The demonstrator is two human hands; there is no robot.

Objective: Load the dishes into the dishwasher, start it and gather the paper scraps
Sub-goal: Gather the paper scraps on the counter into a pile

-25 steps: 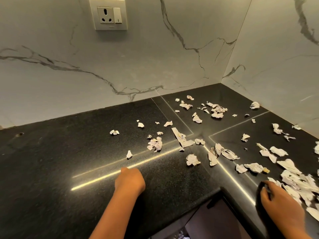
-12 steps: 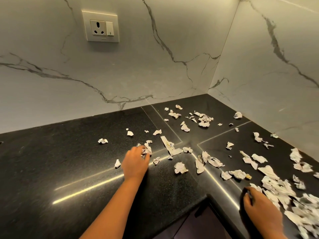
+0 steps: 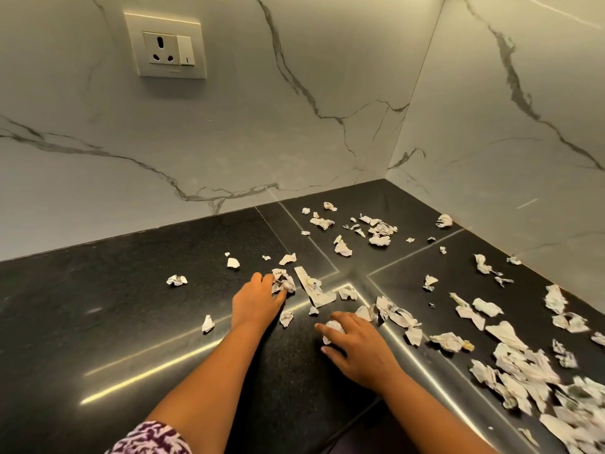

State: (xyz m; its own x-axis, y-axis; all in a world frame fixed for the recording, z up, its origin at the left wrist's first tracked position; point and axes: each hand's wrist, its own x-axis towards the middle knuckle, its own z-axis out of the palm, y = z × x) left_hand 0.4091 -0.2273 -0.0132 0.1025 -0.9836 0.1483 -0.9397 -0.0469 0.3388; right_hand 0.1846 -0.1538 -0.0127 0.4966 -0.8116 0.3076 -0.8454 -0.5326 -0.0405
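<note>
Paper scraps: I see torn, crumpled newsprint-like paper scraps strewn over the black tabletop, thin near the corner and thickest in a heap at the right edge.
Handling: I judge them very light, soft and crushable, so they should slide easily on the polished stone; raking them together and scooping from the outside of a pile looks wiser to me than picking single bits.
Left hand: my left hand lies palm down, fingers curled against a crumpled wad, touching it at the fingertips; I'd call it a loose rake, not a closed pinch.
Right hand: my right hand is cupped over a small white ball of paper, fingers bent round it; whether it is truly gripped I cannot tell, since the fingers hide most of it.
Nearby: a long folded strip lies just beside the left hand.
Surround: marble-look wall behind, with a socket and switch plate upper left.
Dishwasher: not in view.
</note>
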